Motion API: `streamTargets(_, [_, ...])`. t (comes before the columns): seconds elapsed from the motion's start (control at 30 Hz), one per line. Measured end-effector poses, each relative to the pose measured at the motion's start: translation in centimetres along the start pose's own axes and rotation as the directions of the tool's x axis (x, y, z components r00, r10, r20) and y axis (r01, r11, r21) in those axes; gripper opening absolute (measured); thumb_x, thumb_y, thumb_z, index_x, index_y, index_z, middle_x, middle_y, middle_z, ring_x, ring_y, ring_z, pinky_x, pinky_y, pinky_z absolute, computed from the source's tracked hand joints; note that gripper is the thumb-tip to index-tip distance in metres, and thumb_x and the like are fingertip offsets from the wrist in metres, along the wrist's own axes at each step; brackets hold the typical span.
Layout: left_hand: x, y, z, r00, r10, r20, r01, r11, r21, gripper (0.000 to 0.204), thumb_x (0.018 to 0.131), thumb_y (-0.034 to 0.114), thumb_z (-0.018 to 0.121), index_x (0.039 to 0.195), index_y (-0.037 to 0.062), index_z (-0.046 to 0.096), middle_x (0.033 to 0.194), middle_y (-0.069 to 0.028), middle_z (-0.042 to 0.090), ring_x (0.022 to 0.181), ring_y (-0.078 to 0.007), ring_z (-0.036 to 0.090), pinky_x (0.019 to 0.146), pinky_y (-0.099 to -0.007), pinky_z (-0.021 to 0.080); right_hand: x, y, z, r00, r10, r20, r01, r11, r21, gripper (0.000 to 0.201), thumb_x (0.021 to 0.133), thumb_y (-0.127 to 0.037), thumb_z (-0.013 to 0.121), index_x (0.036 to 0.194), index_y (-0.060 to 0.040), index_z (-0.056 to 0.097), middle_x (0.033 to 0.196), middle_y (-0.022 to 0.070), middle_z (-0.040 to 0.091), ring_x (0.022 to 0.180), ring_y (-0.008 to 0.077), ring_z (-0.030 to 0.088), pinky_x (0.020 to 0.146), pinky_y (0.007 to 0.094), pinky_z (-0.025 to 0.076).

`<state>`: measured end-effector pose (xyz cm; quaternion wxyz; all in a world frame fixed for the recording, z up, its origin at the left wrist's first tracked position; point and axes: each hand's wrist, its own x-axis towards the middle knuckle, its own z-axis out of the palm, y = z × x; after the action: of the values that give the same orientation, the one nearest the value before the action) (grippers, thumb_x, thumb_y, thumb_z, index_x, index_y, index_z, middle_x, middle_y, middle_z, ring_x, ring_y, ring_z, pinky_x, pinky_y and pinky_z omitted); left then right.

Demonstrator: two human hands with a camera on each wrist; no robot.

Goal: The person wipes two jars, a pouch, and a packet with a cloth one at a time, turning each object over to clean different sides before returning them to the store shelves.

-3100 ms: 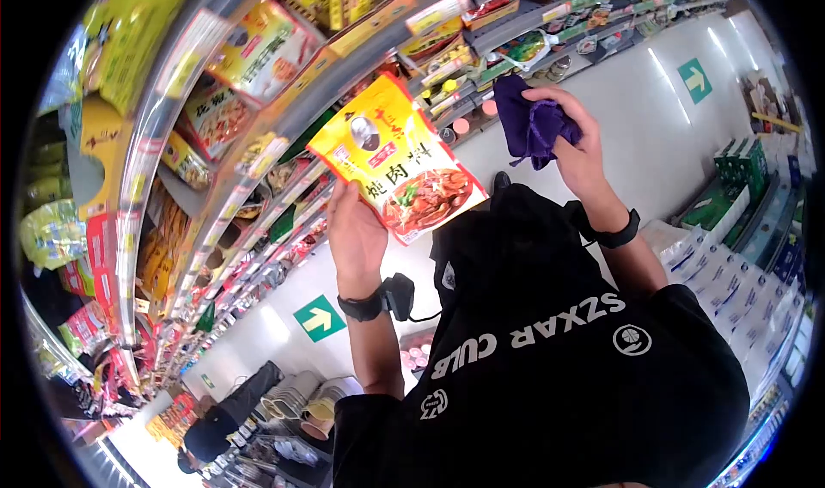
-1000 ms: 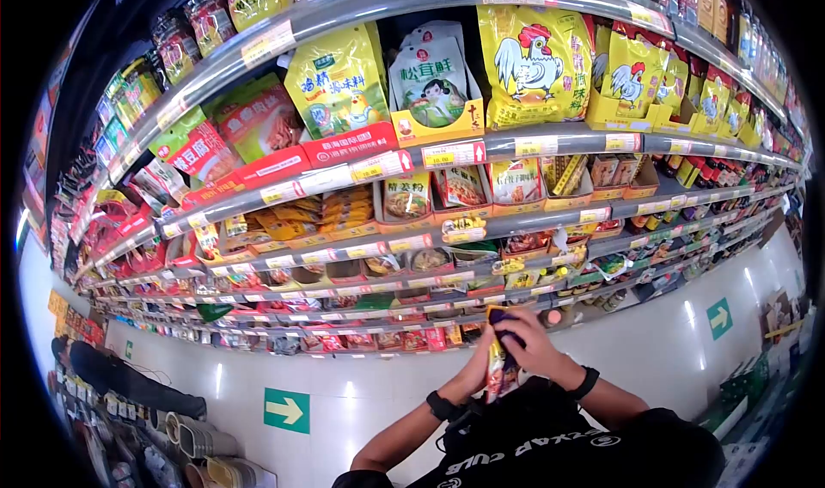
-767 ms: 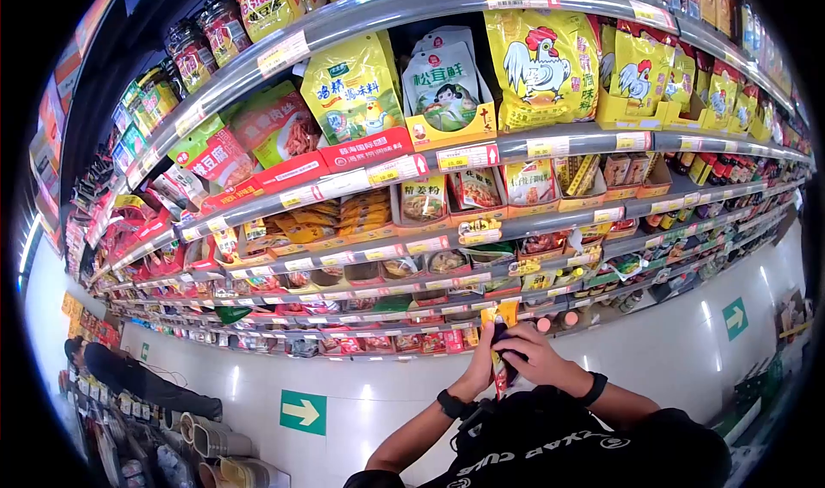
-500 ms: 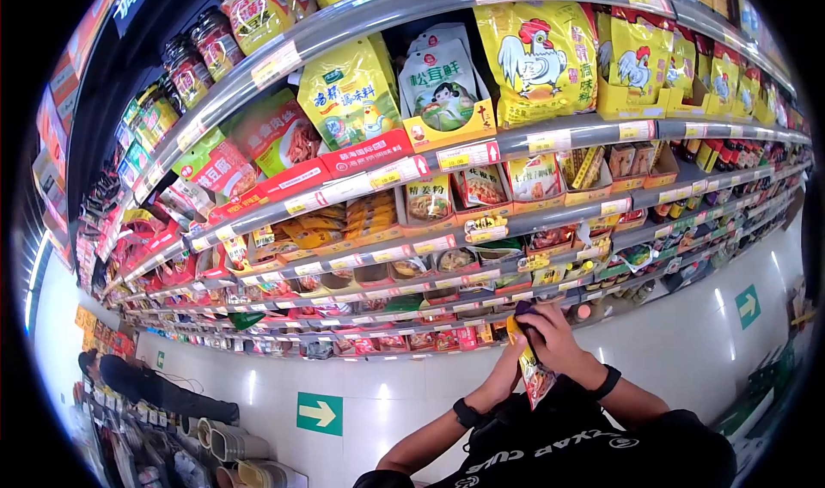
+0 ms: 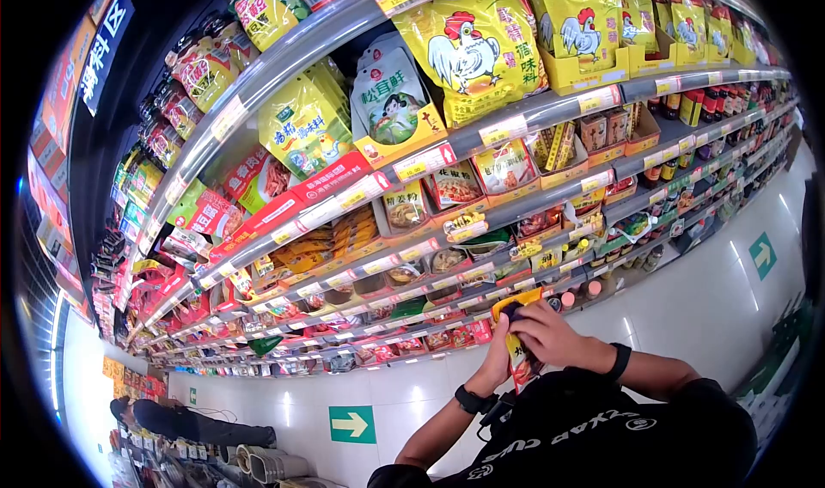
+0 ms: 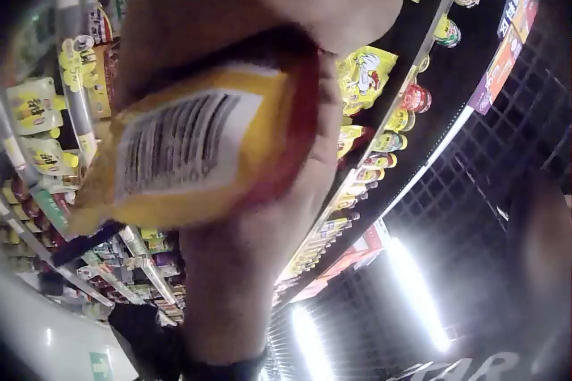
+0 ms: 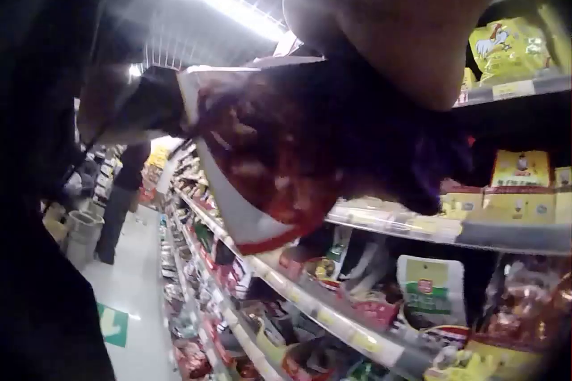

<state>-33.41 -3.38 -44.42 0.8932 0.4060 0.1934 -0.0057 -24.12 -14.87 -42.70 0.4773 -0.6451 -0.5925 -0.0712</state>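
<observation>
In the head view, my left hand (image 5: 493, 366) holds a yellow seasoning packet (image 5: 518, 366) by its side, tilted nearly edge-on to the camera. My right hand (image 5: 557, 338) grips a dark purple cloth (image 7: 407, 162) against the packet's pictured front, fingers curled over the cloth near the upper part. The packet's back, with a barcode (image 6: 179, 144), fills the middle of the left wrist view. Seen from the right wrist, its red and white lower corner sticks out beside the cloth. Much of the packet's front is hidden by cloth and fingers.
Long curved shelves (image 5: 507, 131) full of seasoning bags, boxes and jars stand in front of me. Large yellow rooster bags (image 5: 468, 50) sit on an upper shelf. A person in dark clothes (image 5: 202, 421) is at the lower left. A green arrow sign (image 5: 351, 423) marks the floor.
Earlier my hands were apart, with the packet facing up in the left and the cloth in the right. Now they are together, cloth against packet. My view has swung to the shelves.
</observation>
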Motion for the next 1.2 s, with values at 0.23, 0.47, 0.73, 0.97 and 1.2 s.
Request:
streamTargets(0.23, [1.2, 0.0, 2.3, 0.998, 0.051, -0.027, -0.053, 0.997, -0.062, 0.065, 0.094, 0.057, 0.023, 0.134, 0.0057, 0.034, 0.126, -0.0134, 0.048, 0.116, -0.0256, 0.05, 0.098, -0.0405, 0.042, -0.2, 2.0, -2.9, 0.998, 0.062, 0.028, -0.064, 0.995, 0.076, 0.031, 0.072, 0.004, 0.06, 0.101, -0.0069, 0.057, 0.105, 0.0135, 0.051, 0.097, 0.0364, 0.047, 0.084, 0.0427, 0.041])
streamTargets(0.47, [2.6, 2.0, 6.6, 0.968, 0.25, -0.028, -0.252, 0.96, -0.126, 0.067, 0.093, 0.06, 0.025, 0.13, 0.0058, 0.041, 0.121, -0.01, 0.053, 0.109, -0.0241, 0.053, 0.094, -0.0366, 0.042, -0.8, 4.7, -5.0, 0.992, 0.117, 0.039, -0.122, 0.982, 0.141, 0.027, 0.074, 0.005, 0.058, 0.098, -0.0076, 0.056, 0.108, 0.0129, 0.051, 0.096, 0.0339, 0.046, 0.082, 0.0397, 0.041])
streamTargets(0.73, [7.7, -0.9, 9.1, 0.924, 0.375, -0.076, -0.383, 0.911, -0.152, 0.068, 0.093, 0.058, 0.026, 0.133, 0.0035, 0.038, 0.126, -0.0122, 0.051, 0.114, -0.0246, 0.05, 0.1, -0.0366, 0.037, -1.9, 7.7, -8.0, 0.992, 0.121, -0.024, -0.114, 0.975, 0.192, 0.023, 0.073, 0.006, 0.057, 0.091, -0.0066, 0.055, 0.104, 0.0128, 0.052, 0.1, 0.0322, 0.049, 0.086, 0.0384, 0.039])
streamTargets(0.97, [10.2, -1.0, 13.4, 0.952, 0.306, -0.003, -0.303, 0.942, -0.144, 0.068, 0.093, 0.057, 0.023, 0.131, 0.0033, 0.04, 0.123, -0.0133, 0.053, 0.108, -0.0258, 0.054, 0.093, -0.0375, 0.043, -4.7, 7.4, -12.8, 0.991, 0.118, 0.067, -0.133, 0.947, 0.294, 0.02, 0.075, 0.005, 0.058, 0.09, -0.0066, 0.057, 0.106, 0.0114, 0.05, 0.102, 0.0306, 0.048, 0.089, 0.0377, 0.038])
streamTargets(1.2, [11.6, -1.7, 14.2, 0.927, 0.374, 0.01, -0.356, 0.891, -0.283, 0.074, 0.09, 0.061, 0.025, 0.135, 0.0027, 0.036, 0.127, -0.016, 0.05, 0.113, -0.0291, 0.052, 0.096, -0.0409, 0.041, -6.6, 11.1, -13.4, 0.972, 0.236, -0.019, -0.226, 0.947, 0.228, 0.018, 0.076, 0.004, 0.057, 0.091, -0.006, 0.057, 0.105, 0.0133, 0.051, 0.1, 0.0309, 0.05, 0.086, 0.0366, 0.04])
